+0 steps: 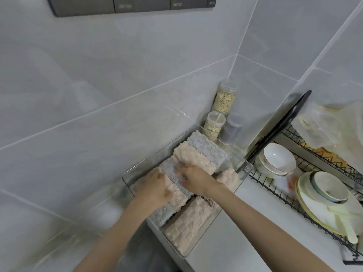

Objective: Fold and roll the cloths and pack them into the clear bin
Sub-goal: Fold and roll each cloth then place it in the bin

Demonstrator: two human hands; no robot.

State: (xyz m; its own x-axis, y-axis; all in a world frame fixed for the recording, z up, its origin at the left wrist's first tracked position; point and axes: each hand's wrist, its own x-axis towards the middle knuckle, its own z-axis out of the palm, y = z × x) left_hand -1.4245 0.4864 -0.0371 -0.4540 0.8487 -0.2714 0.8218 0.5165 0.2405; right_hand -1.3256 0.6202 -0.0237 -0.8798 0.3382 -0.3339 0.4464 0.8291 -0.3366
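Observation:
The clear bin (242, 172) stands on the white counter in the corner, filled with several rolled cloths. A grey roll (206, 147) lies at the far end, a pink roll (193, 157) beside it, another pink roll (190, 222) at the near end. Both of my hands are inside the bin. My left hand (156, 188) presses down on a pink cloth (176, 199) at the bin's left side. My right hand (196, 178) rests with curled fingers on a grey cloth (172, 173) in the middle. The fingertips are blurred.
Two jars of oats (224, 100) and a grey-lidded jar (232, 124) stand in the corner behind the bin. A black wire dish rack (275, 190) with bowls (278, 158) and plates (322, 205) sits right of the bin. Tiled walls close the left and back.

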